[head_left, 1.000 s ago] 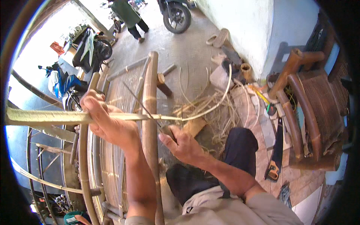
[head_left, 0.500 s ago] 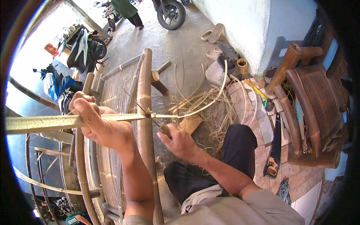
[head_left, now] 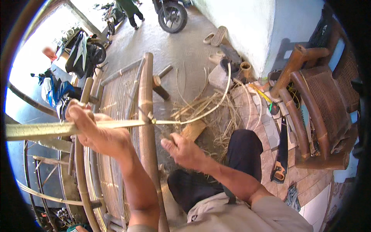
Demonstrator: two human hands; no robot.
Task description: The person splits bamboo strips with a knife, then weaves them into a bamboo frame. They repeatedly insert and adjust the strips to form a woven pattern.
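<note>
A long pale bamboo strip [head_left: 42,130] runs across from the left, over a thick bamboo rail, to a thin curl bending up at the right. My left hand [head_left: 101,133] is closed around it, thumb on top, left of the rail. Right of the rail, my right hand [head_left: 186,152] is closed on the handle of a knife [head_left: 166,136]. Its blade is blurred and hard to make out, pointing toward the strip near a small raised sliver. Under my left forearm lies a bamboo bench [head_left: 116,94] with a slatted top.
Loose shavings [head_left: 226,120] lie on the floor beyond my knees. To the right are a handsaw [head_left: 281,154], a tape measure [head_left: 273,108] and a brown bamboo chair [head_left: 320,104]. Sandals [head_left: 220,35] sit by the wall. Motorbikes [head_left: 81,54] and a walking person [head_left: 129,9] are farther off.
My left hand and the strip have shifted slightly left. The knife blade, which showed crossing the strip, is now blurred. The person in the background has stepped.
</note>
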